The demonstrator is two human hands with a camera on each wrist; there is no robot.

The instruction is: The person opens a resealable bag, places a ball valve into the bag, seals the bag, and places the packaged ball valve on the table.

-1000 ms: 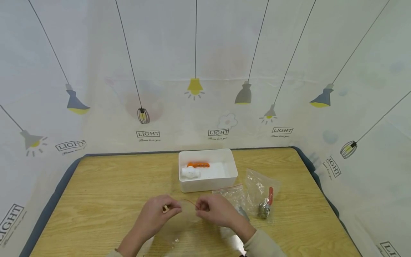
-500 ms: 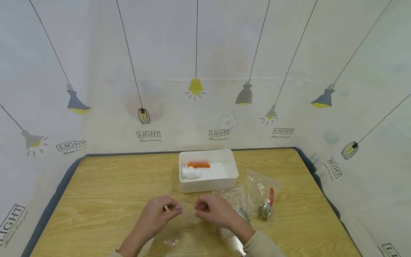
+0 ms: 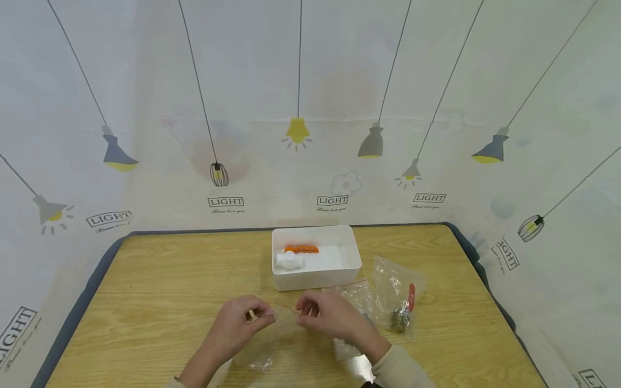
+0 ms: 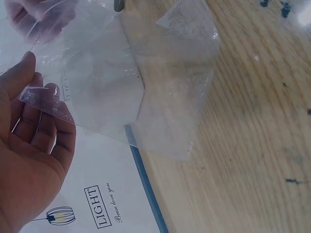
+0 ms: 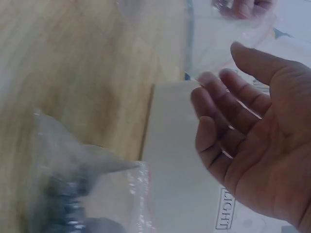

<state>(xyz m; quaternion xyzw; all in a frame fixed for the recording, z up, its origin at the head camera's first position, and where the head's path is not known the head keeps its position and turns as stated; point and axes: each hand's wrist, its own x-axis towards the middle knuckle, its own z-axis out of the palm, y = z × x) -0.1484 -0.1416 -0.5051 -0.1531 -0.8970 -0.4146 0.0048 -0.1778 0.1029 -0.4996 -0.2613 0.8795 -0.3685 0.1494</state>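
My left hand [image 3: 240, 323] pinches one corner of a clear zip bag [image 4: 102, 82] between thumb and fingers. The bag hangs down over the table, see-through and with no content visible in it. At the bag's red zip edge [image 3: 289, 309] is my right hand [image 3: 327, 318], its thumb standing apart from the fingers and its fingertips close by the zip line. The right wrist view shows the same right hand [image 5: 257, 121] with loosely bent fingers and nothing gripped. Below it lies another bag [image 5: 68, 204] with a blurred dark metal part inside.
A white box [image 3: 317, 279] at the back holds an orange strip-like piece [image 3: 302, 249] and a white pipe fitting [image 3: 289, 261]. To the right lie a zip bag [image 3: 356, 293] and a bag holding a metal valve [image 3: 400, 319] with a red lever [image 3: 412, 296].
The right thumb and fingers have spread apart at the zip edge, and the right hand has shifted slightly right. My left hand keeps its pinch on the bag.
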